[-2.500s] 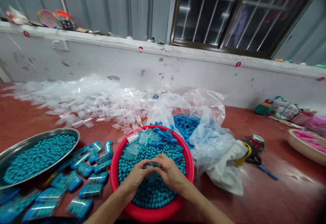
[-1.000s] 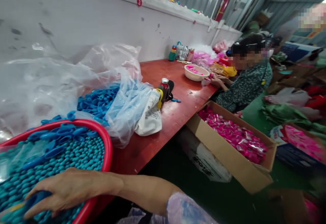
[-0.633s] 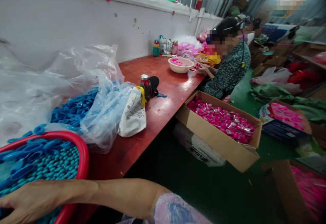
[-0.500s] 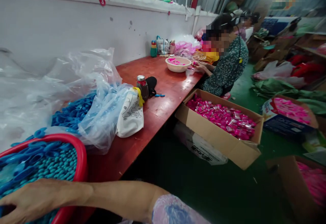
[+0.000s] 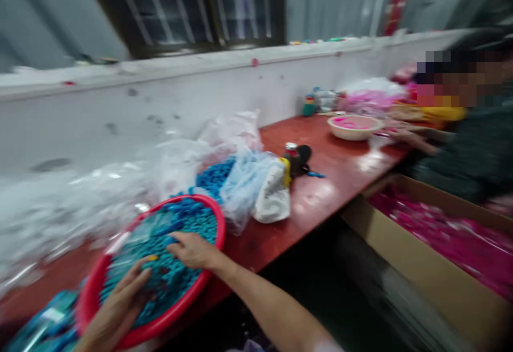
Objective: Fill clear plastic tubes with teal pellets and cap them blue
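A red plastic basin [image 5: 219,218] on the table is filled with small teal bead-like pieces [image 5: 204,218], with longer blue plastic pieces [image 5: 170,223] and clear plastic film [image 5: 150,234] on top. My right hand [image 5: 194,249] reaches over the basin's near side, fingers closed on a small blue plastic piece [image 5: 171,240] whose exact kind is blurred. At the basin's left side, my left hand [image 5: 127,294] is low over the teal pieces with fingers stretched out and apart. Something small and yellow [image 5: 152,258] shows at one of its fingertips. Motion blurs both hands.
Blue pieces [image 5: 216,177] spill from a clear bag [image 5: 240,181] behind the basin. A white cloth bag [image 5: 273,194] and a jar [image 5: 292,157] stand on the red table [image 5: 256,242]. Rightward are a cream bowl [image 5: 355,130], a co-worker [image 5: 460,143] and a carton of pink packets [image 5: 404,250].
My view has swung left, so the basin now sits further right and more fully in the picture. My left hand has come into view. My right hand, now over the basin, shows a blue piece.
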The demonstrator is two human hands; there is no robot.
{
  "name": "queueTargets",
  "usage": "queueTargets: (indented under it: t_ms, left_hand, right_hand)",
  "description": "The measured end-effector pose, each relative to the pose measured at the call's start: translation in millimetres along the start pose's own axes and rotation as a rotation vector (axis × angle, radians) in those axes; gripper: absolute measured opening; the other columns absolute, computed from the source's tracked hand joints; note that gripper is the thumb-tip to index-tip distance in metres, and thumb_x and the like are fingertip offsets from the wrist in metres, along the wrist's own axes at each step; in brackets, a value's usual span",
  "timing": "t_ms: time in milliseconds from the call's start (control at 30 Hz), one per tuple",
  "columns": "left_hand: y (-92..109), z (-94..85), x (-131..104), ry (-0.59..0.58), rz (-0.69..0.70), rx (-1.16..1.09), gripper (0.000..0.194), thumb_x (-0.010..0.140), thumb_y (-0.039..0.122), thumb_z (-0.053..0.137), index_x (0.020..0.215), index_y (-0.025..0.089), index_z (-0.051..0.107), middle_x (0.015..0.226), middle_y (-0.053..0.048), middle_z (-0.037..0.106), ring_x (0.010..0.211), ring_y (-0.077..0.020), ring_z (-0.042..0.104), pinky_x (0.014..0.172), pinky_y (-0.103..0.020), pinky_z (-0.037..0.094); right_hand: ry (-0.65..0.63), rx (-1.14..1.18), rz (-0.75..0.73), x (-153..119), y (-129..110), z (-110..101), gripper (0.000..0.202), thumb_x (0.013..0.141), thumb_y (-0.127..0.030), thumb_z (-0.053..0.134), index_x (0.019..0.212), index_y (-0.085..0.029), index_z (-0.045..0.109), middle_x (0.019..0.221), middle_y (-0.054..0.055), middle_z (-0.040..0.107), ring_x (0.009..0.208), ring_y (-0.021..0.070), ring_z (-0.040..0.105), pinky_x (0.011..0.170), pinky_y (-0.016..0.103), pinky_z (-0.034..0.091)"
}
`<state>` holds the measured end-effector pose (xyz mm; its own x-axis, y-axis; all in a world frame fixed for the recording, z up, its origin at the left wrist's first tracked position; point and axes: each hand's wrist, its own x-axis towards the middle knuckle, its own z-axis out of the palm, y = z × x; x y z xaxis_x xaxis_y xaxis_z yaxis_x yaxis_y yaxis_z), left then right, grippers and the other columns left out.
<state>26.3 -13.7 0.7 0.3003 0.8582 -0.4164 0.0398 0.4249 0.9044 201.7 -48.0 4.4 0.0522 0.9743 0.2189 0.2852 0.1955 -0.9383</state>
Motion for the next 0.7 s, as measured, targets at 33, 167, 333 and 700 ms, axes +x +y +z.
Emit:
queueTargets:
  t_ms: [33,167,333,700]
  left_hand:
    - [4,0.0,-2,-0.107,0.026,-0.007,0.043,0.063,0.023,0.071,0.102,0.023,0.052,0.085,0.003,0.063,0.067,-0.0155,0.061,0.059,-0.026,0.048]
    - [9,5.0,-6,-0.295,0.152,-0.035,0.034,0.070,0.032,0.063,0.098,0.022,0.046,0.072,0.004,0.061,0.051,-0.0105,0.059,0.042,-0.017,0.036]
    - [1,6.7,-5,-0.369,0.229,-0.085,0.035,0.071,0.037,0.062,0.096,0.019,0.044,0.074,0.002,0.059,0.050,-0.0073,0.056,0.041,-0.015,0.034]
    - [-5,4.4,3,-0.334,0.254,0.005,0.033,0.073,0.040,0.056,0.094,0.018,0.043,0.065,0.006,0.049,0.043,-0.0034,0.042,0.038,-0.015,0.028]
  right_hand:
    - [-0.047,0.021,-0.028,-2,1,1,0.025,0.081,-0.018,0.041,0.101,-0.017,0.055,0.063,-0.004,0.050,0.056,0.0102,0.044,0.054,0.018,0.035]
    - [-0.208,0.102,-0.093,2,9,7,0.038,0.081,-0.018,0.038,0.118,-0.016,0.046,0.066,-0.002,0.051,0.055,0.0106,0.045,0.055,0.020,0.038]
    - [-0.231,0.286,0.057,0,14,12,0.037,0.081,-0.029,0.044,0.116,-0.020,0.050,0.064,-0.003,0.053,0.046,0.0090,0.043,0.044,0.020,0.035]
    - [-0.231,-0.165,-0.011,2,-5,2,0.033,0.085,-0.027,0.041,0.116,-0.022,0.052,0.081,0.003,0.063,0.070,0.0164,0.057,0.066,0.028,0.044]
